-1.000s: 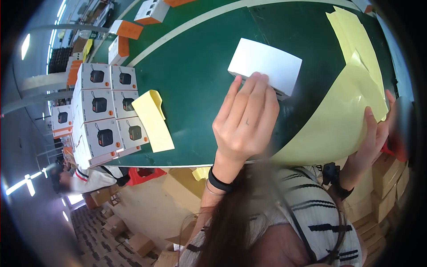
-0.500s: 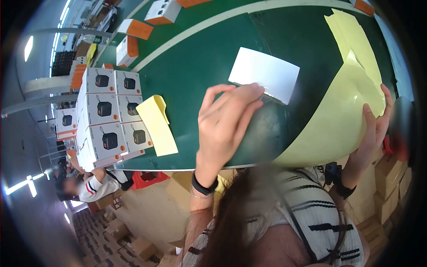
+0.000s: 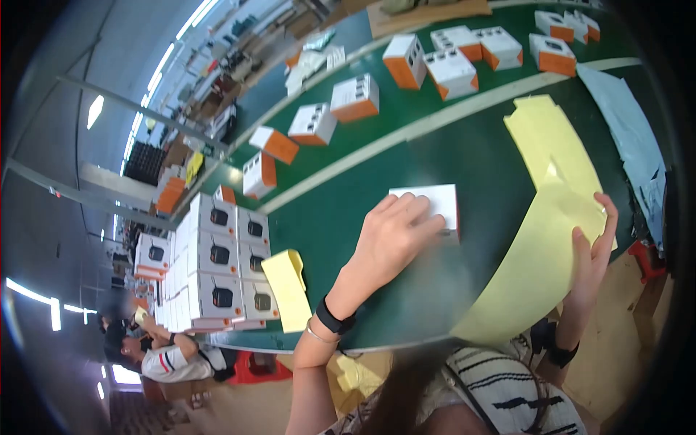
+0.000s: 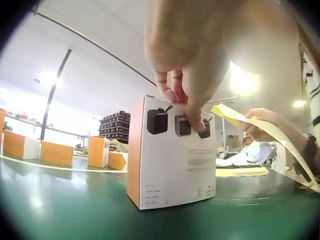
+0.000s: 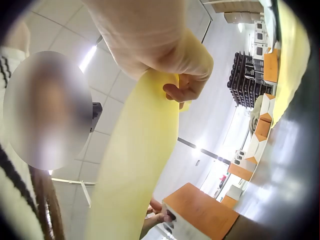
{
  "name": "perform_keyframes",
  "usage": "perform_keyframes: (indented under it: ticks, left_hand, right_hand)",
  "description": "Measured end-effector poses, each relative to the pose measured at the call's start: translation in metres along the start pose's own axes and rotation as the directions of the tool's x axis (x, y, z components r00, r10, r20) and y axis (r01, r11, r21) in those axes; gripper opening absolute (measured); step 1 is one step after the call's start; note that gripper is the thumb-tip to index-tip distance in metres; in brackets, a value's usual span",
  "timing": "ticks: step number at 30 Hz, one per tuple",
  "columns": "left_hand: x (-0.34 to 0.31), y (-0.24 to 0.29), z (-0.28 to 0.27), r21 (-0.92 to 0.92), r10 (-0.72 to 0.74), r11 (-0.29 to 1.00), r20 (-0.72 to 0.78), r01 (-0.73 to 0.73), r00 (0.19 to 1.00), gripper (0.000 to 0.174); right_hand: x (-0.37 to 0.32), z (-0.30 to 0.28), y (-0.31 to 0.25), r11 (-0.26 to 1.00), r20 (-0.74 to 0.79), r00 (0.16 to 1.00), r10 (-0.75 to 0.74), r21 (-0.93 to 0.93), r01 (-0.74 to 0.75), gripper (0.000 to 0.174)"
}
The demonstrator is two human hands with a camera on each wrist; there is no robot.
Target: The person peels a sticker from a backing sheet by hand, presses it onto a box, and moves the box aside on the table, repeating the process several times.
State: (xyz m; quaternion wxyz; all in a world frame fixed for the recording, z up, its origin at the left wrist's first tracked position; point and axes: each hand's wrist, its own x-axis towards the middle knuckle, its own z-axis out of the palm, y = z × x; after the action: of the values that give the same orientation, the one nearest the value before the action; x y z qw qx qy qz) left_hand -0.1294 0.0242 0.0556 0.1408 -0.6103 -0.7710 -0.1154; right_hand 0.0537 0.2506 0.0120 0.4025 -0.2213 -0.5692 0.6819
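Observation:
A white box with an orange side and printed pictures of black devices [image 4: 175, 160] stands upright on the green table. At its top edge is my left hand [image 3: 395, 235], the fingers bent over the top and the thumb pressed on the printed face. My right hand [image 3: 593, 254] grips the edge of a large yellow sheet [image 3: 518, 283], with fingers and thumb on either side. In the right wrist view the sheet hangs down in a curve from the fingers. It bows over the near right of the table, between my right hand and the box.
Stacked white boxes [image 3: 217, 254] stand at the left, with a folded yellow strip [image 3: 286, 290] beside them. More orange and white boxes [image 3: 355, 98] line the strip behind the pale divider. Another yellow sheet [image 3: 540, 134] and a pale blue bag [image 3: 623, 138] lie at right. A person [image 3: 170, 355] sits far left.
The head view has swung up, bringing the back row of boxes into sight. My left fingers have gone from stretched across the box's edge to bent over it. The right hand keeps holding the sheet.

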Motion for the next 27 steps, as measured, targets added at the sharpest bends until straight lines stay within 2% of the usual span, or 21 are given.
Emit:
perform_keyframes:
  ticks: [1,3,4,6,7,8,10,12,14,15,17,18,19,20,21,22,23,24,25,26,27]
  left_hand:
    - [0.010,-0.006,0.001,0.018,0.025,1.000,-0.024,-0.024,0.999,0.018]
    - [0.026,-0.019,0.007,-0.235,-0.087,0.970,-0.066,0.069,0.994,0.024]
    - [0.031,-0.027,0.012,-0.278,-0.144,0.953,-0.062,0.121,0.988,0.030]
    - [0.042,-0.051,0.008,-0.536,-0.353,0.730,0.237,0.425,0.905,0.033]
    - [0.048,-0.074,0.010,-0.489,-0.265,0.774,0.328,0.403,0.907,0.031]
    - [0.053,-0.086,0.015,-0.540,-0.271,0.722,0.354,0.432,0.895,0.024]
    - [0.068,-0.099,0.027,-0.703,-0.518,0.428,0.324,0.567,0.792,0.036]
    - [0.080,-0.134,0.064,-0.867,-0.746,0.082,0.274,0.492,0.607,0.033]
    - [0.091,-0.160,0.103,-0.881,-0.868,0.036,0.207,0.473,0.451,0.032]
    - [0.097,-0.175,0.123,-0.886,-0.862,0.028,0.214,0.463,0.460,0.032]
    - [0.104,-0.191,0.156,-0.726,-0.943,0.226,0.005,0.650,0.333,0.030]
    - [0.110,-0.190,0.160,-0.736,-0.937,0.225,0.017,0.639,0.350,0.030]
    - [0.114,-0.187,0.167,-0.508,-0.939,0.343,-0.197,0.790,0.282,0.033]
    - [0.117,-0.181,0.175,-0.235,-0.873,0.377,-0.412,0.896,0.260,0.039]
    - [0.120,-0.166,0.167,-0.311,-0.788,0.573,-0.463,0.758,0.406,0.046]
    - [0.123,-0.138,0.146,-0.369,-0.671,0.733,-0.530,0.571,0.518,0.054]
    - [0.123,-0.102,0.125,-0.581,-0.586,0.739,-0.303,0.342,0.751,0.054]
    - [0.118,-0.068,0.105,-0.774,-0.359,0.618,-0.120,0.140,0.925,0.054]
    - [0.111,-0.039,0.100,-0.913,-0.310,0.371,0.053,0.172,0.949,0.050]
    - [0.103,-0.010,0.098,-0.967,-0.220,0.094,0.213,0.238,0.952,0.047]
    - [0.098,0.017,0.085,-0.952,-0.334,0.018,0.283,0.306,0.899,0.045]
  right_hand:
    - [0.002,-0.003,0.000,1.000,-0.003,1.000,-0.014,0.004,0.014,0.055]
    - [0.006,-0.010,0.000,0.998,-0.022,0.998,-0.063,0.021,0.063,0.055]
    - [0.009,-0.013,0.000,0.997,-0.039,0.997,-0.071,0.030,0.072,0.055]
    - [0.012,-0.022,-0.003,0.994,-0.025,0.997,-0.079,0.070,0.080,0.056]
    - [0.014,-0.026,-0.004,0.995,-0.037,0.998,-0.053,0.085,0.055,0.056]
    - [0.017,-0.032,-0.005,0.995,-0.052,0.998,-0.027,0.096,0.032,0.056]
    - [0.024,-0.045,-0.004,0.995,-0.040,0.996,-0.081,0.054,0.083,0.055]
    - [0.026,-0.050,-0.007,0.998,-0.038,0.999,-0.036,0.058,0.038,0.054]
    - [0.031,-0.048,-0.011,0.996,-0.055,0.998,-0.044,0.070,0.048,0.053]
    - [0.036,-0.048,-0.010,0.997,-0.027,0.999,-0.034,0.074,0.036,0.053]
    - [0.042,-0.047,-0.011,0.992,0.029,1.000,-0.004,0.126,0.000,0.052]
    - [0.048,-0.049,-0.009,0.996,0.022,1.000,-0.013,0.090,0.011,0.050]
    - [0.058,-0.048,-0.005,0.999,0.018,0.998,-0.054,-0.004,0.054,0.050]
    - [0.068,-0.046,-0.005,0.990,0.018,0.996,-0.093,-0.102,0.094,0.049]
    - [0.079,-0.044,-0.010,0.998,0.118,0.993,0.021,-0.067,-0.014,0.049]
    - [0.089,-0.040,-0.015,0.991,0.219,0.967,0.130,-0.040,-0.124,0.048]
    - [0.099,-0.031,-0.005,0.994,0.267,0.961,0.077,-0.096,-0.054,0.049]
    - [0.109,-0.017,0.006,0.990,0.318,0.948,0.027,-0.143,0.020,0.051]
    - [0.112,-0.001,0.008,0.945,0.450,0.884,-0.123,-0.219,0.242,0.054]
    - [0.114,0.015,0.008,0.853,0.593,0.773,-0.227,-0.261,0.451,0.058]
    - [0.115,0.032,0.009,0.739,0.642,0.686,-0.344,-0.266,0.619,0.057]
